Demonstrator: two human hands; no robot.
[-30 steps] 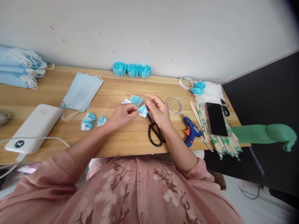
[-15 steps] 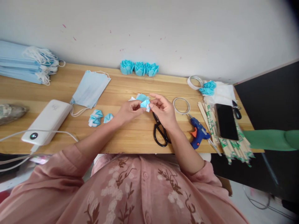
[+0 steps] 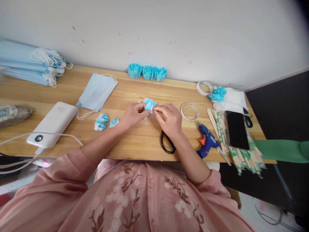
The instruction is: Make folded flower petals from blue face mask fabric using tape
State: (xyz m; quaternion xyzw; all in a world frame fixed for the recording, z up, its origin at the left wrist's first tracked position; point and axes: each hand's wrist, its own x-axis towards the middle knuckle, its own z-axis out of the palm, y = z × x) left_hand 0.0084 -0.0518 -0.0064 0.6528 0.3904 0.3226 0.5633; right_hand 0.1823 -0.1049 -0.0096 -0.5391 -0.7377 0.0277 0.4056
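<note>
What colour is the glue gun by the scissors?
The glue gun is blue with an orange trigger, lying right of the scissors; head view.

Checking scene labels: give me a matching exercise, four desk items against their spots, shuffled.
Items:
1. glue gun
2. folded blue piece
3. phone
4. three blue rosettes

Places:
A. on the wooden sticks
B. against the wall at the back edge of the desk
C. pinched between left hand and right hand
D. beside the tape ring, right of the scissors

Pairs: 1-D, 2-C, 3-A, 4-B
</note>
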